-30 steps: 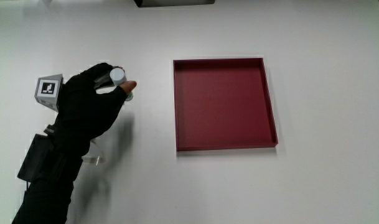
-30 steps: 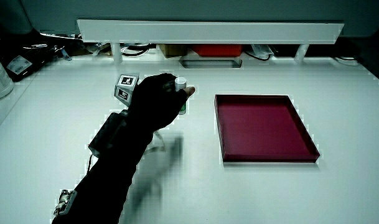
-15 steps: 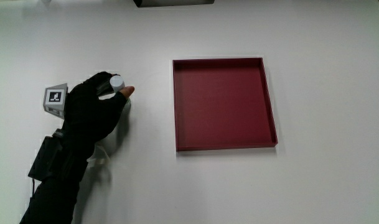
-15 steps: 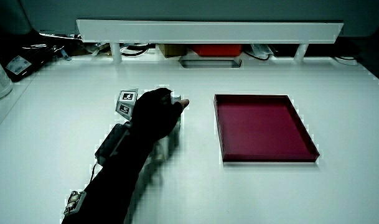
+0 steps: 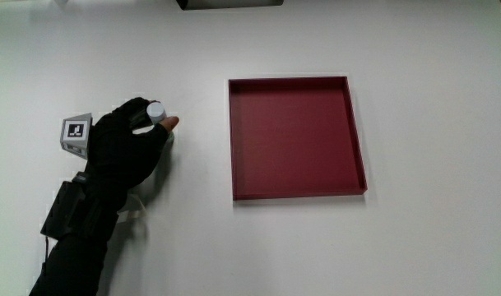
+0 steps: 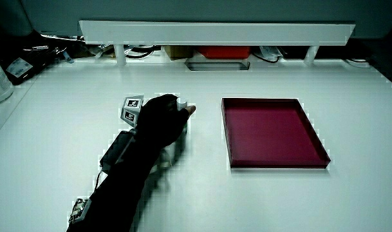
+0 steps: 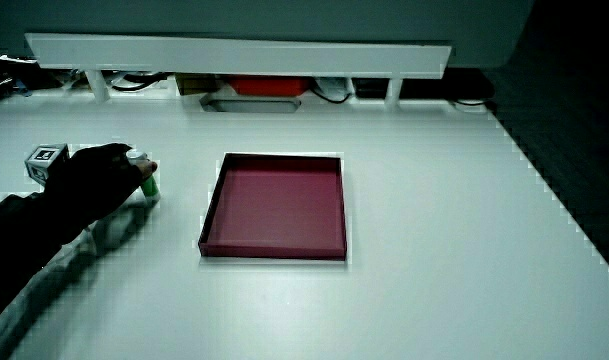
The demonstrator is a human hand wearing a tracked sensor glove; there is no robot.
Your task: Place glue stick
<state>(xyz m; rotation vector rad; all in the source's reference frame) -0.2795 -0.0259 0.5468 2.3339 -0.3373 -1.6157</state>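
Note:
The glue stick (image 5: 156, 110) stands upright on the white table, its white cap up and a green band low on its body, seen in both side views (image 6: 181, 102) (image 7: 144, 178). The gloved hand (image 5: 127, 144) is curled around it, fingers on the cap and upper body, bare fingertip showing beside the cap. The patterned cube (image 5: 76, 133) sits on the hand's back. The glue stick's base seems to rest on the table beside the dark red tray (image 5: 357, 148).
The square red tray (image 6: 273, 131) (image 7: 274, 205) has a low rim and nothing in it. A low white partition (image 6: 215, 31) with cluttered items under it runs along the table's edge farthest from the person.
The hand lowered the glue stick toward the table and drew a little away from the tray over the last second. Since half a second ago it has hardly moved.

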